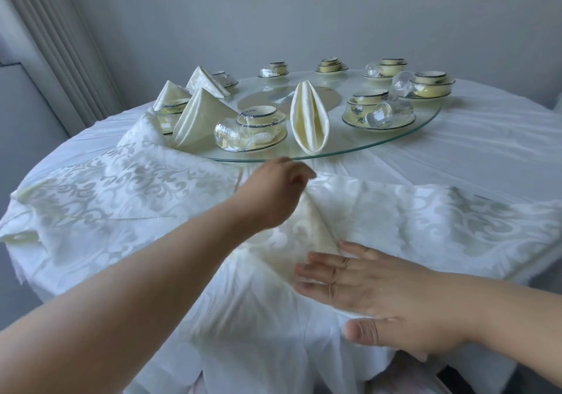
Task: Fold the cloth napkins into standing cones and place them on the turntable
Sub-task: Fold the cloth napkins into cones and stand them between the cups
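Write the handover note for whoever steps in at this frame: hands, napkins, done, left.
Left hand: pinches the far fold of the flat napkin in front of you.
Right hand: open, fingers flat, pressing that napkin's near edge.
Glass turntable: four folded napkins stand there, three at left, one near the front, among the place settings.
More unfolded napkins lie on the table.
Left: finish this fold, stand it on the turntable, then fold the rest.

Cream damask-patterned napkin [319, 211], white tablecloth [486, 150], pale yellow bowls [261, 119] with dark blue rims
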`<state>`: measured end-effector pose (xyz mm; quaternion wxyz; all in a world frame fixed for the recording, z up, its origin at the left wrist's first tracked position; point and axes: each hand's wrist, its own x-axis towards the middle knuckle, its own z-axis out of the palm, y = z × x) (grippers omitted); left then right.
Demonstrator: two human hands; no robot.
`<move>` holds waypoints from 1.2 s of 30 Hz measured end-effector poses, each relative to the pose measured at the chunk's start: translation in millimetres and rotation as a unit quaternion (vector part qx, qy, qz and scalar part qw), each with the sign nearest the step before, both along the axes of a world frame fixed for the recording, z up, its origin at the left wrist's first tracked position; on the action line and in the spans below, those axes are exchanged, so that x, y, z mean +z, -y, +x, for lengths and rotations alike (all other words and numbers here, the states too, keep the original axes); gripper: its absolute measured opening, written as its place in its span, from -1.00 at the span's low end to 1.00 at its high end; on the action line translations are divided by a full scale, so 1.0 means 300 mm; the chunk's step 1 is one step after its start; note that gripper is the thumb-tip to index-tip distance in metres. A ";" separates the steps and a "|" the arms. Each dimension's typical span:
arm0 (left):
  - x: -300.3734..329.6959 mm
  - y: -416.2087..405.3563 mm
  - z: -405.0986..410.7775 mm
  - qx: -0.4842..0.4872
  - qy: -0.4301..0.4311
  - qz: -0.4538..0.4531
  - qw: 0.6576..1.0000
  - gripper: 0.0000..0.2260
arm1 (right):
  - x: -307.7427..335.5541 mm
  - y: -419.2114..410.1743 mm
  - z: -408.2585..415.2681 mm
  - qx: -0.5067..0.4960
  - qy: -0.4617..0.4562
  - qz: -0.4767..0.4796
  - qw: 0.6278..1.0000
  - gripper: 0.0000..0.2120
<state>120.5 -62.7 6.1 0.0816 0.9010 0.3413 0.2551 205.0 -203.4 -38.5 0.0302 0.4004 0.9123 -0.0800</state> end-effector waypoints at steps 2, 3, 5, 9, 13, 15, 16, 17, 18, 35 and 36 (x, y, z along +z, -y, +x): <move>-0.073 0.079 -0.072 -0.092 -0.070 -0.073 0.991 -0.66 | 0.007 0.095 0.203 -0.055 0.056 -0.034 0.996 -0.23; -0.115 0.113 -0.109 -0.114 -0.104 -0.098 0.983 -0.63 | 0.028 0.107 0.214 -0.093 0.074 -0.033 0.992 -0.24; -0.173 0.098 -0.133 -0.101 -0.201 -0.065 0.972 -0.58 | 0.031 0.077 0.170 -0.035 0.092 -0.016 0.995 -0.24; -0.186 0.031 -0.109 -0.035 -0.289 -0.018 0.956 -0.53 | 0.014 0.078 0.193 -0.051 0.066 -0.006 0.996 -0.23; -0.172 -0.019 -0.107 -0.018 -0.304 -0.045 0.952 -0.49 | -0.024 0.080 0.203 -0.071 0.033 0.121 0.990 -0.24; -0.176 -0.018 -0.111 -0.024 -0.303 -0.039 0.952 -0.48 | -0.044 0.083 0.235 -0.062 -0.036 0.130 0.989 -0.29; -0.178 -0.013 -0.112 -0.025 -0.303 -0.036 0.952 -0.48 | -0.041 0.091 0.242 -0.067 -0.094 0.107 0.987 -0.32; -0.178 -0.010 -0.111 -0.025 -0.301 -0.037 0.953 -0.48 | -0.029 0.103 0.242 -0.079 -0.136 0.091 0.983 -0.39; -0.179 -0.010 -0.112 -0.024 -0.300 -0.036 0.953 -0.48 | -0.026 0.109 0.246 -0.083 -0.155 0.099 0.979 -0.49; -0.072 0.203 0.058 -0.062 -0.264 0.013 0.962 -0.47 | 0.081 0.218 0.304 -0.335 -0.275 0.121 0.893 -0.65; -0.066 0.238 0.095 -0.096 -0.253 0.001 0.963 -0.47 | 0.087 0.206 0.364 -0.383 -0.282 0.140 0.868 -0.77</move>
